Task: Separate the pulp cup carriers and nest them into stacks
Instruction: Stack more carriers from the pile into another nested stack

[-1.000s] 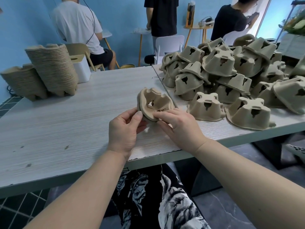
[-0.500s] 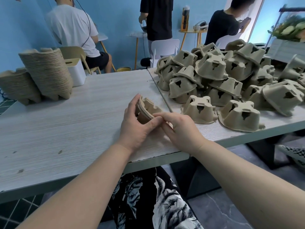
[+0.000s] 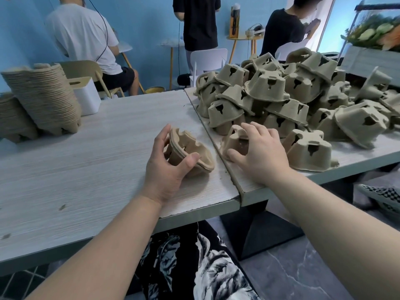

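Head view. The left hand (image 3: 167,169) grips a carrier (image 3: 190,153) tipped on its side on the left table (image 3: 86,169), thumb curled over its near wall and fingers behind its far rim. It may be two carriers nested; the doubled rim suggests so, but I cannot tell. The right hand (image 3: 259,154) reaches over the seam between the tables and lies on an upturned carrier (image 3: 234,139) at the near edge of the heap (image 3: 292,98) on the right table (image 3: 357,156). Its fingers are spread and bent over the top, thumb low on the near wall, so it looks like a loose grasp just closing.

The moulded pulp should be very light, stiff enough to keep its shape, rough and not slippery, but its thin rims and notches would likely crush or tear under a hard squeeze. A hold across the walls or under the rim looks best.

Two finished stacks (image 3: 45,98) lean at the far left, beside a white box (image 3: 86,96). Between them and the left hand the table gives wide room. The right hand has less: a second carrier (image 3: 307,152) sits just beside it and the heap crowds behind. The near table edge is close to both wrists.
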Demonstrator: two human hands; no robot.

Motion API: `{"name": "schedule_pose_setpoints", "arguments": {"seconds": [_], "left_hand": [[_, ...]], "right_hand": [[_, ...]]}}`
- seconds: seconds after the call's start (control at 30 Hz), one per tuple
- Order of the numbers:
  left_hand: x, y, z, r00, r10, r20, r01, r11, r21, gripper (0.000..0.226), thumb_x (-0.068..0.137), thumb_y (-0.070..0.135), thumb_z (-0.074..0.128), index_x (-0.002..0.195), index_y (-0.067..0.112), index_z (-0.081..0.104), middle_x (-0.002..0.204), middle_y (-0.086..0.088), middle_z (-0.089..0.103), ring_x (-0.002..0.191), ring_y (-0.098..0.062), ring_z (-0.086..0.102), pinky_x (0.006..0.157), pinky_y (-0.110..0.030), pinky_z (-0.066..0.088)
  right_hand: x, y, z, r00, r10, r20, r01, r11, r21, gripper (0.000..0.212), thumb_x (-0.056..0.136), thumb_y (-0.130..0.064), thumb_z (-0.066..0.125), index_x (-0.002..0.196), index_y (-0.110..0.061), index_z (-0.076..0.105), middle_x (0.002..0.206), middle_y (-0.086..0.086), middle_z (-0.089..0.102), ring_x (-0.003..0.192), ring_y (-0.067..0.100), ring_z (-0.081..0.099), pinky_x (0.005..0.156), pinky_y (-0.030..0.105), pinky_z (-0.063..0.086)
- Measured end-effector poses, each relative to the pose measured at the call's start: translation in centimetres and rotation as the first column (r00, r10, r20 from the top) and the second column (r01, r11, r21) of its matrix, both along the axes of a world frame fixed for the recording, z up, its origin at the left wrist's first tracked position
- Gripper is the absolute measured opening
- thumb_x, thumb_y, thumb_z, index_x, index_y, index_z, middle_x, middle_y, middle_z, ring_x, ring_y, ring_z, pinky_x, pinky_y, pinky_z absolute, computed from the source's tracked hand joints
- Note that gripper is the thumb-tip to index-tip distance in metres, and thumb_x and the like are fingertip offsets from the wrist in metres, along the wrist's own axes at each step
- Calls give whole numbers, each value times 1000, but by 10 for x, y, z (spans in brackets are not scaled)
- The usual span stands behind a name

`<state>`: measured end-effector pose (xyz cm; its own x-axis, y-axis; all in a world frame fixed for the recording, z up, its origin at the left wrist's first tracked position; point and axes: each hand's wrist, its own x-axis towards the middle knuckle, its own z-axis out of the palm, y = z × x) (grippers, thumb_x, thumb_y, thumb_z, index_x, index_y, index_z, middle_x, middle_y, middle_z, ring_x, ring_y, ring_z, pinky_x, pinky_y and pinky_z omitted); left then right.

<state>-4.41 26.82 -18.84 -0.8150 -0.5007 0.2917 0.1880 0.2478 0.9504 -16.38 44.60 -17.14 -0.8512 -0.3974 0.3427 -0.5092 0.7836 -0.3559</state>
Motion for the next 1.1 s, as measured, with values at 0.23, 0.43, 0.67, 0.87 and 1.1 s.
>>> {"name": "schedule_pose_setpoints", "arguments": {"seconds": [0.23, 0.43, 0.67, 0.87, 1.1], "left_hand": [[-1, 0, 0, 1000, 12, 4, -12, 999, 38, 91, 54, 52, 79, 137, 44, 41, 133, 17, 52, 116, -6, 61, 103, -37, 50], [-1, 1, 2, 1000, 29, -8, -28, 997, 69, 85, 63, 37, 80, 139, 39, 41, 130, 17, 53, 113, -3, 62, 100, -30, 51], [-1, 2, 1, 1000, 8, -9, -8, 1000, 26, 79, 55, 47, 82, 125, 52, 46, 127, 16, 56, 109, -6, 64, 96, -29, 53], [-2, 1, -1, 1000, 10, 6, -10, 999, -34, 79, 55, 44, 85, 123, 53, 45, 128, 21, 52, 119, -15, 60, 97, -33, 54], [-3, 2, 0, 1000, 2, 16, -1, 998, -56, 69, 55, 49, 81, 118, 54, 53, 114, 34, 60, 112, -12, 64, 98, -45, 53]], "right_hand": [[-15, -5, 11, 991, 121, 56, -125, 989, 79, 86, 75, -63, 64, 145, -26, 31, 137, -2, 44, 129, 26, 29, 105, 34, 30], [-7, -4, 15, 983, 143, -118, -152, 986, -70, 73, 79, -52, 68, 142, -30, 39, 112, -1, 48, 112, 21, 38, 91, 28, 32], [7, -13, 8, 993, 119, 22, -77, 762, -642, 55, 76, -35, 76, 122, -33, 45, 102, -3, 50, 84, 6, 49, 71, 14, 36], [27, -37, 2, 967, 227, 118, -53, 627, -777, 42, 80, -38, 73, 109, -26, 45, 82, -9, 55, 74, 2, 54, 65, 10, 41], [14, -34, 5, 971, 206, 125, -52, 684, -727, 30, 93, -45, 51, 93, -16, 58, 104, 2, 53, 86, -2, 53, 73, 9, 38]]}}
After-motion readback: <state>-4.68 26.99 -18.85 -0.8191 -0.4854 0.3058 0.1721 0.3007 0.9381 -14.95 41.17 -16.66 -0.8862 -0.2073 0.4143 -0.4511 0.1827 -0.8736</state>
